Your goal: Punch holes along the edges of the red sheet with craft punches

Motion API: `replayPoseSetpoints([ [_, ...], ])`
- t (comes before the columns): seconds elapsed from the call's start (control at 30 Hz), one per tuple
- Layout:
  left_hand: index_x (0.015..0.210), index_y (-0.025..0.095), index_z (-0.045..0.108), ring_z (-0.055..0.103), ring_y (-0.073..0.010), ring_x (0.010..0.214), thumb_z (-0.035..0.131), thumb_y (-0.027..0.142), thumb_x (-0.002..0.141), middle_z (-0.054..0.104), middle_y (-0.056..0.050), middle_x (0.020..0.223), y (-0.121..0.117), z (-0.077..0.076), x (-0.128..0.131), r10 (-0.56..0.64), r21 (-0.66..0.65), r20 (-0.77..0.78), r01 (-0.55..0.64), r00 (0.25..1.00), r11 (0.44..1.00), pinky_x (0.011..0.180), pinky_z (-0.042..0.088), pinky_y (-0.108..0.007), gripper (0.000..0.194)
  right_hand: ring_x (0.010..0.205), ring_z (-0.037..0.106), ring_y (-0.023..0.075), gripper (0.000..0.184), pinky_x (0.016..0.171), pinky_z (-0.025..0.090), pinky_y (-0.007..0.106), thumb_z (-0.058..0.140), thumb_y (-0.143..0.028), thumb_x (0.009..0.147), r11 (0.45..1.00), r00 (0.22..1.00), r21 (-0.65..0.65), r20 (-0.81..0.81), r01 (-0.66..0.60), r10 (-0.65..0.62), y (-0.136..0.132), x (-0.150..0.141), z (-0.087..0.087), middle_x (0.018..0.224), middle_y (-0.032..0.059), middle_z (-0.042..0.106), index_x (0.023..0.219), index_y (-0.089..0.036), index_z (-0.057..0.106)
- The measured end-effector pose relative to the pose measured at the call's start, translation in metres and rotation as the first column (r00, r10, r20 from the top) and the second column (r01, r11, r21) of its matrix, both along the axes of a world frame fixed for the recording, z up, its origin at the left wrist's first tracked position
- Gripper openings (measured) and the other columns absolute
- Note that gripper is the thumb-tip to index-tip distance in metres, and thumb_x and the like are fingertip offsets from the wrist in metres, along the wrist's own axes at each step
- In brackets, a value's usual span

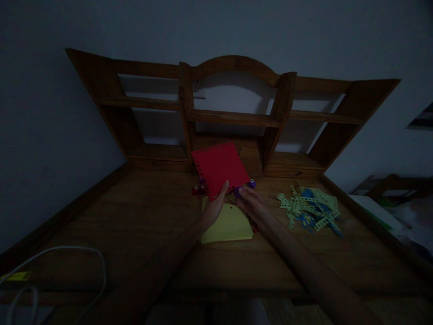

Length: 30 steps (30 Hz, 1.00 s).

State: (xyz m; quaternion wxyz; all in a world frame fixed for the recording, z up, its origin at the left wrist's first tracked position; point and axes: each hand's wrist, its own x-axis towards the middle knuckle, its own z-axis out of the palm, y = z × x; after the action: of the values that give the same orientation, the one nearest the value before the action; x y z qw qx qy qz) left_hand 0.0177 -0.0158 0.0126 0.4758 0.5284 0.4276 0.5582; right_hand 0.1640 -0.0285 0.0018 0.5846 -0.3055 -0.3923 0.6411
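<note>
My left hand (pixel 215 208) is closed on the lower edge of a red sheet of card (pixel 221 167), thumb on top. Rows of small holes run along the card's left, top and lower edges. My right hand (pixel 253 205) is closed around a purple hole punch (pixel 251 183) with a googly eye, at the card's lower right corner. Part of the punch is hidden by my fingers. Beneath both hands lies a stack of yellow paper (pixel 227 225), with a small red speck on it. A red object with googly eyes (pixel 198 189) rests left of the card, partly covered.
A wooden desk (pixel 152 216) carries a shelf unit (pixel 233 118) at its back. To the right lies a heap of pale green and blue perforated plastic pieces (pixel 313 207). A white cable (pixel 98 253) loops over the front left, near a yellow object (pixel 16 276).
</note>
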Motion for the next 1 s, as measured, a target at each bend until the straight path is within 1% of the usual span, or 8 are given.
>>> replayPoseSetpoints([
  [0.1, 0.114, 0.023, 0.065, 0.046, -0.0267, 0.129, 0.055, 0.06, 0.083, 0.063, -0.009, 0.122, -0.001, -0.001, 0.001, 0.026, -0.017, 0.008, -0.026, 1.0, 1.0, 0.11, 0.032, -0.043, 0.05, 0.069, 0.057, 0.0096, 0.019, 0.067, 0.047, 0.021, 0.08, -0.031, 0.072, 1.0, 1.0, -0.015, 0.003, 0.007, -0.007, 0.001, 0.0, -0.001, 0.083, -0.0004, 0.067, 0.087, -0.021, 0.073],
  [0.2, 0.11, 0.021, 0.066, 0.051, -0.0271, 0.124, 0.057, 0.061, 0.081, 0.067, -0.009, 0.115, 0.0, -0.004, 0.002, 0.037, -0.016, 0.009, -0.036, 0.999, 0.999, 0.108, 0.036, -0.043, 0.05, 0.066, 0.057, 0.0096, 0.022, 0.065, 0.046, 0.022, 0.08, -0.033, 0.071, 1.0, 1.0, -0.014, 0.02, 0.022, -0.022, 0.001, 0.0, -0.002, 0.082, -0.0003, 0.067, 0.088, -0.021, 0.072],
  [0.37, 0.107, 0.018, 0.068, 0.059, -0.0281, 0.112, 0.06, 0.06, 0.079, 0.07, -0.01, 0.101, 0.003, -0.01, 0.003, 0.027, -0.012, 0.009, -0.026, 1.0, 1.0, 0.102, 0.043, -0.043, 0.051, 0.058, 0.054, 0.0097, 0.021, 0.057, 0.042, 0.022, 0.079, -0.037, 0.071, 0.999, 0.998, -0.029, 0.054, 0.035, -0.034, -0.001, 0.001, 0.001, 0.068, -0.0013, 0.064, 0.077, -0.019, 0.07],
  [0.57, 0.113, 0.019, 0.064, 0.059, -0.0245, 0.113, 0.063, 0.051, 0.081, 0.065, -0.009, 0.117, 0.001, -0.009, 0.004, 0.041, 0.057, 0.017, -0.042, 0.999, 0.997, 0.107, 0.039, -0.041, 0.045, 0.059, 0.055, 0.0108, 0.025, 0.058, 0.044, 0.024, 0.082, -0.04, 0.066, 0.993, 0.995, -0.079, 0.051, 0.085, -0.081, 0.0, 0.001, 0.005, 0.071, 0.0005, 0.066, 0.074, -0.019, 0.071],
  [0.7, 0.115, 0.021, 0.063, 0.057, -0.0225, 0.115, 0.064, 0.046, 0.082, 0.062, -0.008, 0.124, 0.0, -0.008, 0.004, 0.023, 0.074, 0.01, -0.024, 1.0, 0.997, 0.107, 0.038, -0.04, 0.042, 0.056, 0.053, 0.0104, 0.028, 0.056, 0.042, 0.023, 0.082, -0.042, 0.066, 0.994, 0.996, -0.083, 0.073, 0.066, -0.06, -0.002, 0.0, 0.01, 0.064, 0.0003, 0.063, 0.066, -0.017, 0.069],
  [0.83, 0.11, 0.018, 0.064, 0.06, -0.0238, 0.109, 0.064, 0.048, 0.081, 0.065, -0.009, 0.118, 0.001, -0.009, 0.002, 0.011, 0.075, -0.008, -0.01, 1.0, 0.997, 0.103, 0.042, -0.04, 0.041, 0.052, 0.049, 0.0099, 0.031, 0.052, 0.038, 0.024, 0.081, -0.043, 0.067, 0.997, 0.995, -0.061, 0.094, 0.048, -0.042, -0.004, 0.0, 0.014, 0.058, -0.0004, 0.059, 0.062, -0.017, 0.066],
  [0.93, 0.104, 0.018, 0.066, 0.061, -0.0244, 0.107, 0.064, 0.048, 0.081, 0.067, -0.009, 0.114, 0.0, -0.007, 0.0, 0.03, 0.077, -0.038, -0.027, 0.999, 0.997, 0.102, 0.042, -0.041, 0.037, 0.051, 0.048, 0.0096, 0.031, 0.051, 0.037, 0.024, 0.081, -0.043, 0.067, 0.996, 0.994, -0.072, 0.095, 0.054, -0.047, -0.004, 0.0, 0.014, 0.058, -0.0005, 0.059, 0.061, -0.017, 0.066],
  [1.0, 0.098, 0.018, 0.067, 0.061, -0.025, 0.107, 0.063, 0.048, 0.081, 0.068, -0.009, 0.11, -0.001, -0.005, -0.001, 0.018, 0.078, -0.044, -0.015, 0.999, 0.997, 0.103, 0.041, -0.042, 0.035, 0.05, 0.047, 0.0096, 0.03, 0.049, 0.035, 0.024, 0.081, -0.043, 0.067, 0.994, 0.994, -0.085, 0.093, 0.063, -0.055, -0.005, -0.001, 0.014, 0.058, -0.0007, 0.059, 0.062, -0.017, 0.066],
])
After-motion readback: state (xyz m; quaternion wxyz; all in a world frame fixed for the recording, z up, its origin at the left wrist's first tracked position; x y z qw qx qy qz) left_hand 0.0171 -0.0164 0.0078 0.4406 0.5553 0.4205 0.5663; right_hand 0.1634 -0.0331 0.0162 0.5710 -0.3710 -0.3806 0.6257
